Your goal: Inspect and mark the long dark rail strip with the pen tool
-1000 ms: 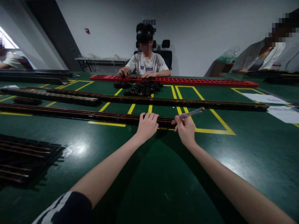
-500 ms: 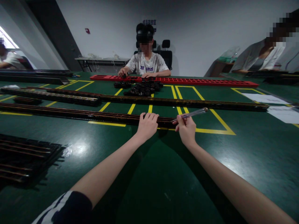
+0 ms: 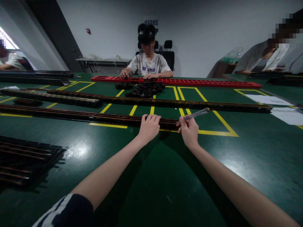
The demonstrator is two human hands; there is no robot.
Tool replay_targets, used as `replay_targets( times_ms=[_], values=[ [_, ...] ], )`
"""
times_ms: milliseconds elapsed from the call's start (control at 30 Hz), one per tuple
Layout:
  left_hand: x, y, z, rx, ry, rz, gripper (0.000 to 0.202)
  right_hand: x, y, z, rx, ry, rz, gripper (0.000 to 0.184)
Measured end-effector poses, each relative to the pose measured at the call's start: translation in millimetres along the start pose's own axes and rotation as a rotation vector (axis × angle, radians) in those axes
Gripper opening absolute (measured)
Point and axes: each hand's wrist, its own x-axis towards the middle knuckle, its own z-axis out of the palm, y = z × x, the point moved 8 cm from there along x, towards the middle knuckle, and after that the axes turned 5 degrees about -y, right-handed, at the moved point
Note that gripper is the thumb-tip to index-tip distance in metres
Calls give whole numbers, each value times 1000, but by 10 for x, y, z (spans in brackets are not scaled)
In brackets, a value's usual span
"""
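A long black strip with copper-coloured lines (image 3: pixel 113 119) lies across the green table and ends near my hands. My left hand (image 3: pixel 150 126) is closed over it close to its right end, fingers bent over the far side. My right hand (image 3: pixel 189 130) pinches a screwdriver with a clear handle (image 3: pixel 197 113). The handle slants up to the right, and its thin shaft points down left at the strip's end. Whether the tip touches the strip is too small to tell.
Behind lies a second long black strip (image 3: pixel 189 104). Farther back are a pile of black parts (image 3: pixel 144 90) and a red slotted rail (image 3: pixel 201 83), where a co-worker (image 3: pixel 151 63) sits. Black strips (image 3: pixel 26 160) lie at left, paper sheets (image 3: pixel 287 115) at right.
The screwdriver's handle end has shifted very slightly left and up. My left hand has kept its place on the strip.
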Motion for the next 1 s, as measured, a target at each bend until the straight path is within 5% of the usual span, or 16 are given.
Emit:
replay_targets(
  times_ms=[1000],
  values=[
    [15,-43,48,-18,-25,-1,42,19,32,30,24,-42,-21,32]
  ],
)
